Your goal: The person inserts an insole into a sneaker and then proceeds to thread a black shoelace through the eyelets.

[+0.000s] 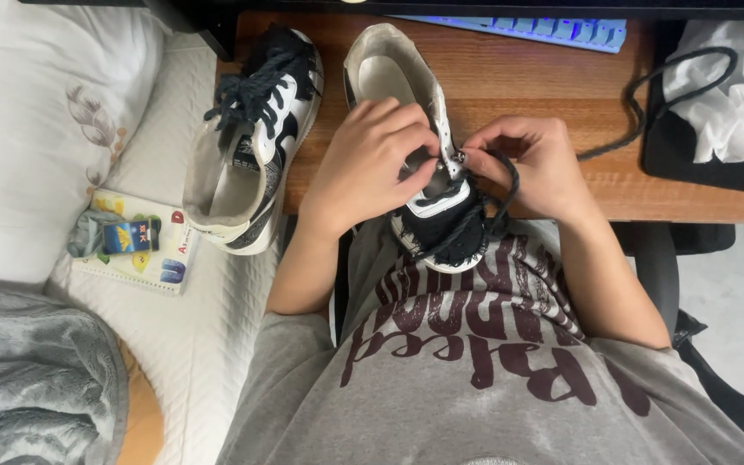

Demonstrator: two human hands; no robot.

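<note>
Pinching with the left hand (368,164) at the eyelet strip of a black-and-white sneaker (415,146), fingers curled over the tongue area and closed on the shoe's upper. Pinching likewise with the right hand (531,164), thumb and forefinger closed on a dark shoelace (505,194) right at the eyelets, just beside the left fingertips. Both hands meeting over the shoe's middle, almost touching.

Lying lengthwise on the wooden desk (544,86), that sneaker, with one end pointing away toward the keyboard and the other hanging over the desk's near edge above a grey printed T-shirt (467,344). Directly under and between the two grips, so the pale inside of the shoe shows beyond the knuckles and the black end below the wrists. Looping down from the right fingers, the lace, falling along the shoe's near end against the shirt.

Left of the held shoe, well apart from the hands: a second sneaker (251,138) of the same pattern, already laced in dark cord, tilted half off the desk edge onto a white quilted bed cover (200,344). Further left on that cover, a colourful booklet (144,245) with a small blue box on it, beside a white pillow (36,129) and a grey blanket (27,379). At the desk's far edge, a backlit keyboard (527,30); at the right, white cloth on a black bag (716,112) with a thin dark cord (647,95) curling across the wood.
</note>
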